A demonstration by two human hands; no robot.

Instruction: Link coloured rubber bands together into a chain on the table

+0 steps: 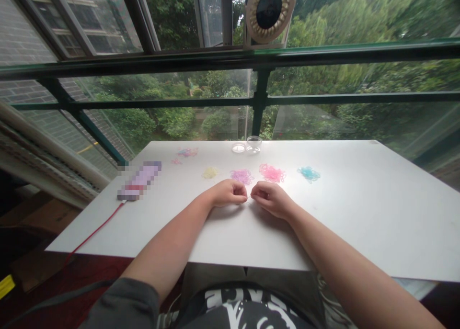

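Above the white table, my left hand [229, 193] and my right hand [272, 198] face each other with thumbs and fingers pinched. A thin pale rubber band [249, 198] seems to span the small gap between the fingertips; its detail is too fine to make out. Just beyond my hands lie little heaps of small rubber bands: a purple heap [242, 176] nearest the left hand, a pink heap [272, 173] nearest the right. A yellow heap [210, 173] lies to the left and a blue heap [308, 173] to the right.
A mixed-colour heap [187, 152] lies at the back left. A clear round container [254, 146] and its lid [238, 148] stand near the table's [359, 214] far edge. On the left lies a blurred-out phone [141, 181] with a red cable [97, 231]. Green railings [215, 57] run behind.
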